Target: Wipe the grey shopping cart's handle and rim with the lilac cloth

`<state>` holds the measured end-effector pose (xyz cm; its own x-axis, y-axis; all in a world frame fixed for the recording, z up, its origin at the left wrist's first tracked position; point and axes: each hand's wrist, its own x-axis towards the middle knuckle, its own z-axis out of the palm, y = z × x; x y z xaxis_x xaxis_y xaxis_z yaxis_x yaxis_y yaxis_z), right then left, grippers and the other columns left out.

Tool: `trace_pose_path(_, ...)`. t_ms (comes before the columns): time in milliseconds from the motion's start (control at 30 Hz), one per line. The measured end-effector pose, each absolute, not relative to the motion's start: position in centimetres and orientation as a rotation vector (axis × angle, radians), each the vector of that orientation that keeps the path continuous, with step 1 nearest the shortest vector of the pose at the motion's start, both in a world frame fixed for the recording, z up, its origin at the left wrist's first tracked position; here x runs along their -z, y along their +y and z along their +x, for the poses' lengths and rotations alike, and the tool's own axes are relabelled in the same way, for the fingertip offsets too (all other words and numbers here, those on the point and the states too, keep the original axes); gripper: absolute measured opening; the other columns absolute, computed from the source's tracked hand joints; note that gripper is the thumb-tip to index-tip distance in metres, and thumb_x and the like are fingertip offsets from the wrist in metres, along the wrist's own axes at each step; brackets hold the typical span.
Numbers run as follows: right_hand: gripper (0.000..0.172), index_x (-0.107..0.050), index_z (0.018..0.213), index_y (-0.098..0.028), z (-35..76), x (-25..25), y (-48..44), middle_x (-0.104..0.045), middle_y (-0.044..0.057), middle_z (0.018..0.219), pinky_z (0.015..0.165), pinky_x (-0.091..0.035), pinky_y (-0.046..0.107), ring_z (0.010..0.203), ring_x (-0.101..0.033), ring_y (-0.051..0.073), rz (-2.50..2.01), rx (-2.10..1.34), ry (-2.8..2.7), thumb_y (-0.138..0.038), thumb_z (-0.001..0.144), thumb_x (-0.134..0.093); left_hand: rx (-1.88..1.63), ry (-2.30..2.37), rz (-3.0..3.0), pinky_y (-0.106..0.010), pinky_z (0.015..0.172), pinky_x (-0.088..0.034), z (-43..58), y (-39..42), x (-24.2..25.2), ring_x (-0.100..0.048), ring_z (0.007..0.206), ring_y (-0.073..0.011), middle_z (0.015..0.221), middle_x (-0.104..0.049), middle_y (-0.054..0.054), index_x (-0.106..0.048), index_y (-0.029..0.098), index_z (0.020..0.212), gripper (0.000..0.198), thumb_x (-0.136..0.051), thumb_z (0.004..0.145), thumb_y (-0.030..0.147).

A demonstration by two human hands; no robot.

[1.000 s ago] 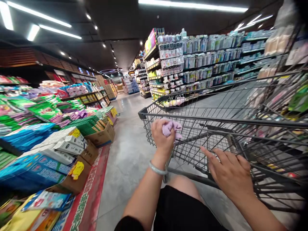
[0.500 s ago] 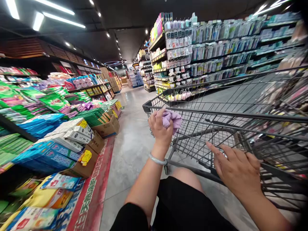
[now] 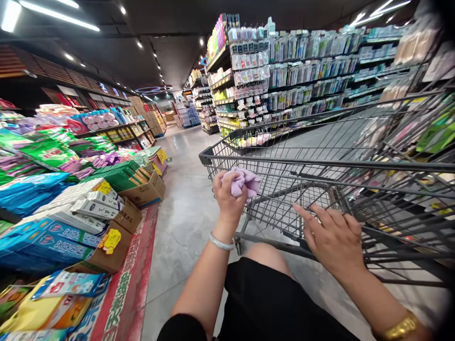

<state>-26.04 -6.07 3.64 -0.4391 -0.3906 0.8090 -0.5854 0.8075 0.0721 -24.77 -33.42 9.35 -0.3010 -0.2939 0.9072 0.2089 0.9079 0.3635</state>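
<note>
1. Ceiling lights [image 3: 59, 15] glowed at 11 o'clock, with 12 o'clock at the top of the view, over a grey floor [image 3: 177, 208] running away between shop displays.
2. Shelves [image 3: 302, 71] packed with hanging goods stood at 1 o'clock.
3. Green bags [image 3: 50, 151] were heaped at 9 o'clock; white boxes [image 3: 103, 203] and blue boxes [image 3: 57, 241] sat at 8 o'clock, by a red strip [image 3: 141, 246] on the floor.
4. One black wire cart [image 3: 355, 164] stretched from the centre out to 3 o'clock.
5. Lilac and crumpled, the cloth [image 3: 249, 181] was just off centre toward 4 o'clock, in front of the cart's side.
6. Left hand [image 3: 227, 201]: fingers curled around the cloth, whose loose folds stuck out toward 2 o'clock; a pale bangle [image 3: 221, 243] circled the wrist.
7. Right hand [image 3: 334, 239]: at 4 o'clock, back upward, fingers loosely spread, index toward 10 o'clock, apparently bare of any object; whether it touched the wire was hard to tell.
8. A gold bracelet [image 3: 401, 327] showed at 5 o'clock.
</note>
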Motion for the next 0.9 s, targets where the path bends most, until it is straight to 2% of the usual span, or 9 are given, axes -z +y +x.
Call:
trace_pose_path(133,0.043,-0.065,0.125,-0.031,-24.8,-3.7,-6.9,-0.061,0.008,0.125,0.113,-0.032,0.055,0.126,-0.051,0.031,0.616,-0.406,-1.966,-0.027,0.083,-0.072,0.532,-1.843,0.083,-0.043,0.101,-0.048,-25.5,-33.3,-8.9,-0.056,0.113,-0.0247,0.116,-0.058,-0.007,-0.065,0.024,0.106,0.036,-0.066,0.072,0.014)
trace_pose_path(267,0.035,-0.066,0.118,-0.030,-24.0,-6.4,-8.7,-0.062,0.008,0.121,0.115,-0.027,0.063,0.117,-0.057,0.027,0.640,-0.445,-1.895,-0.027,0.083,-0.071,0.599,-1.858,0.086,-0.040,0.086,-0.054,-24.8,-33.0,-4.5,-0.062,0.098,-0.0233,0.101,-0.062,-0.006,-0.066,0.023,0.100,0.036,-0.064,0.068,0.007)
trace_pose_path(367,0.037,-0.063,0.124,-0.026,-23.0,-9.0,-9.4,-0.060,0.012,0.133,0.114,-0.023,0.069,0.125,-0.054,0.033,0.582,-0.443,-2.023,-0.031,0.087,-0.066,0.651,-1.888,0.050,-0.033,0.078,-0.055,-23.9,-32.9,-2.6,-0.063,0.089,-0.0196,0.094,-0.063,-0.002,-0.066,0.024,0.094,0.036,-0.063,0.064,0.004)
trace_pose_path(500,0.042,-0.058,0.133,-0.025,-20.7,-11.3,-8.2,-0.056,0.013,0.144,0.114,-0.014,0.076,0.137,-0.046,0.037,0.782,-0.333,-2.134,-0.036,0.094,-0.051,0.664,-1.793,0.146,-0.036,0.087,-0.053,-23.2,-34.1,-4.1,-0.061,0.098,-0.0205,0.101,-0.062,-0.004,-0.061,0.024,0.099,0.032,-0.062,0.072,0.007)
trace_pose_path(633,0.043,-0.058,0.134,-0.030,-19.9,-15.7,-7.6,-0.052,0.009,0.148,0.117,-0.021,0.070,0.143,-0.040,0.037,0.963,-0.331,-1.956,-0.039,0.093,-0.055,0.607,-1.670,0.195,-0.042,0.099,-0.047,-24.4,-36.0,-7.6,-0.055,0.108,-0.0225,0.108,-0.058,-0.006,-0.056,0.024,0.106,0.027,-0.069,0.082,0.023)
trace_pose_path(767,0.042,-0.058,0.135,-0.024,-22.8,-21.8,-11.1,-0.051,0.010,0.148,0.118,-0.022,0.058,0.142,-0.039,0.033,0.950,-0.254,-1.830,-0.035,0.095,-0.053,0.576,-1.667,0.151,-0.044,0.102,-0.046,-26.7,-36.1,-9.1,-0.054,0.114,-0.0253,0.112,-0.057,-0.008,-0.055,0.023,0.107,0.051,-0.083,0.071,0.046)
trace_pose_path(833,0.045,-0.055,0.139,-0.020,-25.0,-22.9,-13.5,-0.056,0.013,0.141,0.110,-0.030,0.053,0.131,-0.047,0.032,0.957,-0.161,-1.935,-0.036,0.098,-0.047,0.579,-1.673,0.154,-0.044,0.102,-0.046,-27.4,-35.7,-8.6,-0.054,0.116,-0.0254,0.112,-0.058,-0.008,-0.055,0.023,0.104,0.045,-0.081,0.074,0.044)
trace_pose_path(900,0.047,-0.053,0.140,-0.018,-26.8,-22.4,-15.3,-0.066,0.013,0.118,0.094,-0.035,0.045,0.108,-0.056,0.028,0.951,-0.071,-2.087,-0.037,0.098,-0.045,0.582,-1.690,0.165,-0.045,0.103,-0.045,-27.3,-35.4,-7.7,-0.054,0.119,-0.0256,0.114,-0.060,-0.009,-0.056,0.023,0.101,0.032,-0.076,0.080,0.036)
